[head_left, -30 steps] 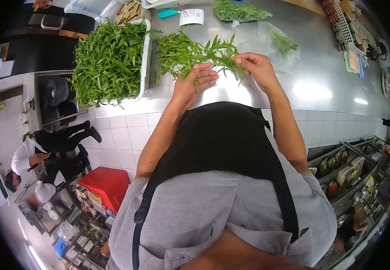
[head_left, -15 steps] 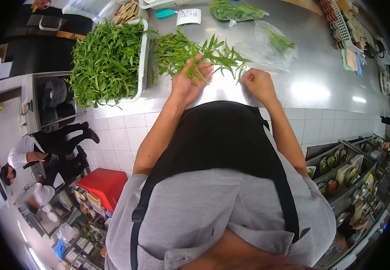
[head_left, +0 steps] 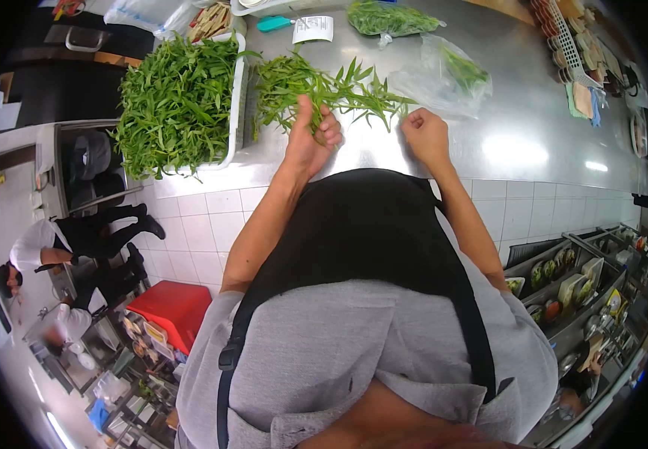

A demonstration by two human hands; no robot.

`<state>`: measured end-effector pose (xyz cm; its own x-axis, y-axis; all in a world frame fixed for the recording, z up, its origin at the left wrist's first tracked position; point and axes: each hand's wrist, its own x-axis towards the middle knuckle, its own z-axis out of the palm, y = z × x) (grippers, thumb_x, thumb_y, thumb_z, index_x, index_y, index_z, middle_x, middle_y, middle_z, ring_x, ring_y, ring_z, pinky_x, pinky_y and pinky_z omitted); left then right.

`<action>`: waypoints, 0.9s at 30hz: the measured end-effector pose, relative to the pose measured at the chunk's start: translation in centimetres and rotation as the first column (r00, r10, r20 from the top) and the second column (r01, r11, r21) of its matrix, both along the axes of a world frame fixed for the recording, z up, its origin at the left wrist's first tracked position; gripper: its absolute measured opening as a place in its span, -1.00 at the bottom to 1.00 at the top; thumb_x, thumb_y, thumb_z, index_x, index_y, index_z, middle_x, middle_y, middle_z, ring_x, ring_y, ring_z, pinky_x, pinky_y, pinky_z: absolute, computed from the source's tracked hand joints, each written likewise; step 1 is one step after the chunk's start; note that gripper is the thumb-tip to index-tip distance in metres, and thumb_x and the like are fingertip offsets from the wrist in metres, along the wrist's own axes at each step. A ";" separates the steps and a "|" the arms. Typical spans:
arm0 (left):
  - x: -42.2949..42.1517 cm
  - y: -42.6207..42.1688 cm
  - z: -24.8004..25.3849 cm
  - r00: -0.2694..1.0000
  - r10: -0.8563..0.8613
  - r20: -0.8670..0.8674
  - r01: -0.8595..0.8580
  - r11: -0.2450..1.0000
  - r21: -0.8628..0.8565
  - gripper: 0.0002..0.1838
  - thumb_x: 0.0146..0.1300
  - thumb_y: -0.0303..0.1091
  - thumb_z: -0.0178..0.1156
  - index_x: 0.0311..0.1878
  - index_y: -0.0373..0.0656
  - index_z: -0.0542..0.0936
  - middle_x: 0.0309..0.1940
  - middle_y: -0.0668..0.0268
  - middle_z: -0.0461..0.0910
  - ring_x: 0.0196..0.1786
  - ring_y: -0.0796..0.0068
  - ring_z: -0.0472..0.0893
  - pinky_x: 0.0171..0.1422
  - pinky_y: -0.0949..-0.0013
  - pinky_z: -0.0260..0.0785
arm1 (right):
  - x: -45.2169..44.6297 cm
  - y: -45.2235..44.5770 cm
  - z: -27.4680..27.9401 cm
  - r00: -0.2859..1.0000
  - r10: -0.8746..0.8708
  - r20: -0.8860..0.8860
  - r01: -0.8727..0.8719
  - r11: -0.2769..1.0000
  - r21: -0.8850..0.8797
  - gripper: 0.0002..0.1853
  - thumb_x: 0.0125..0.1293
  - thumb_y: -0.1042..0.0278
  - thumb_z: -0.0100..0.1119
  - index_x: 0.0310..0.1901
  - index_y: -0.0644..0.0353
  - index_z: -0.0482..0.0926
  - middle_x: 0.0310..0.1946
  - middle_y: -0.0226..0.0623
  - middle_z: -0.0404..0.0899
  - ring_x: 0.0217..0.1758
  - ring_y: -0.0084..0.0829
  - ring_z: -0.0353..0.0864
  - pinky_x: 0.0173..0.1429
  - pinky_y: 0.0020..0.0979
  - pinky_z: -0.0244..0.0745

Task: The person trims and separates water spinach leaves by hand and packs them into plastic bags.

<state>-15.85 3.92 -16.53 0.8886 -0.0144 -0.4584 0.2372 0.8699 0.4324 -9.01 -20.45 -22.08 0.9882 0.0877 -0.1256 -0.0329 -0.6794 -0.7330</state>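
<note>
- One steel worktop [head_left: 563,127]; from where I stand it carries everything below.
- White plastic basket [head_left: 241,97], heaped above its rim with water-spinach-like leaves [head_left: 178,105].
- Loose green stems [head_left: 286,78], same narrow leaf, lying on the steel just beside the basket; some trail toward the right hand.
- Clear bag of greens [head_left: 468,71], beyond the right hand, not touched.
- Left hand [head_left: 313,135]: at the near edge of the stems, fingers curled in, thumb standing up and apart. Cannot tell whether a stem is caught in it.
- Right hand [head_left: 424,133]: at the trailing stem ends, fingertips drawn together. Cannot tell if anything is pinched.
- Step in hand, my judgement: working through stems by hand.
- Next move likely calls for a light fingertip pinch, leaves uncrushed.
</note>
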 end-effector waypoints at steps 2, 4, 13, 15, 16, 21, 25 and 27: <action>-0.1 0.4 -1.2 0.997 -0.070 0.021 0.066 0.983 0.169 -0.61 0.54 0.04 0.12 -0.32 -0.04 0.45 -0.57 0.51 0.25 -0.54 0.59 0.23 -0.44 0.46 0.09 | 0.0 0.1 -1.0 1.000 -0.028 0.009 0.027 0.987 0.158 -0.74 0.22 0.23 0.42 -0.25 0.27 0.65 -0.46 -0.24 0.69 -0.45 -0.40 0.62 -0.26 -0.34 0.53; -0.2 0.6 -2.2 0.993 -0.115 0.021 0.107 0.965 0.240 -0.67 0.53 -0.08 0.17 -0.34 -0.04 0.44 -0.57 0.51 0.24 -0.53 0.59 0.23 -0.45 0.45 0.08 | 0.0 0.8 -1.2 0.999 -0.030 0.042 0.013 0.936 0.352 -0.74 0.22 0.26 0.41 -0.21 0.27 0.63 -0.45 -0.24 0.69 -0.45 -0.39 0.62 -0.26 -0.33 0.53; -0.4 0.2 -2.5 0.925 -0.316 -0.213 0.366 0.891 0.267 -0.58 0.62 -0.16 0.00 0.09 -0.41 0.56 -0.17 0.07 0.69 -0.09 0.15 0.73 0.13 0.17 0.66 | -0.9 4.2 2.2 0.990 0.101 0.095 -0.120 0.969 0.218 -0.85 0.26 0.44 0.35 -0.16 0.20 0.62 -0.41 -0.31 0.67 -0.44 -0.46 0.58 -0.27 -0.40 0.51; -0.8 -1.1 -2.1 0.933 -0.321 -0.165 0.357 0.888 0.291 -0.59 0.64 -0.18 -0.03 0.15 -0.41 0.54 -0.13 0.03 0.69 -0.07 0.17 0.73 0.15 0.17 0.64 | -1.8 4.7 3.2 0.986 0.162 0.035 -0.165 0.938 0.305 -0.84 0.28 0.44 0.33 -0.12 0.20 0.62 -0.37 -0.29 0.67 -0.43 -0.46 0.57 -0.27 -0.38 0.51; -0.8 -1.7 -1.7 0.935 -0.327 -0.139 0.355 0.884 0.305 -0.59 0.64 -0.19 -0.04 0.17 -0.41 0.52 -0.11 0.02 0.70 -0.06 0.17 0.73 0.17 0.17 0.64 | -2.2 4.9 3.6 0.956 0.290 0.047 -0.288 0.891 0.352 -0.87 0.29 0.44 0.36 -0.16 0.21 0.66 -0.38 -0.32 0.66 -0.44 -0.55 0.53 -0.29 -0.44 0.49; -0.5 0.6 -3.9 0.979 -0.118 -0.164 0.187 0.840 0.510 -0.62 0.64 -0.20 -0.05 0.16 -0.38 0.48 -0.10 0.04 0.68 0.02 0.13 0.72 0.16 0.13 0.59 | -0.6 4.4 2.7 0.964 0.176 0.201 -0.224 0.943 0.247 -0.91 0.26 0.49 0.38 -0.22 0.28 0.70 -0.32 -0.22 0.67 -0.39 -0.38 0.64 -0.24 -0.37 0.54; -0.7 1.5 -0.3 0.992 0.084 -0.093 -0.037 0.905 0.424 -0.67 0.61 -0.13 0.01 0.07 -0.24 0.49 -0.34 0.26 0.55 -0.19 0.25 0.64 0.04 0.17 0.55 | 1.1 3.4 0.1 0.900 0.243 0.362 -0.253 0.967 -0.020 -0.89 0.28 0.43 0.31 -0.23 0.27 0.71 -0.32 -0.14 0.68 -0.32 -0.17 0.67 -0.15 -0.22 0.56; -1.0 2.7 -0.7 0.983 0.181 -0.029 -0.162 0.933 0.320 -0.68 0.61 -0.11 0.02 0.05 -0.22 0.49 -0.39 0.33 0.46 -0.29 0.33 0.52 -0.07 0.21 0.47 | 1.8 3.4 -0.1 0.936 0.219 0.277 -0.246 0.967 0.068 -0.88 0.28 0.40 0.31 -0.23 0.25 0.72 -0.33 -0.13 0.69 -0.33 -0.13 0.66 -0.16 -0.20 0.56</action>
<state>-16.83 6.63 -17.24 0.8370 0.2896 -0.4643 0.1286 0.7207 0.6812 -7.16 -17.06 -22.15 0.9347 0.3179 0.1588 0.3218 -0.5678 -0.7577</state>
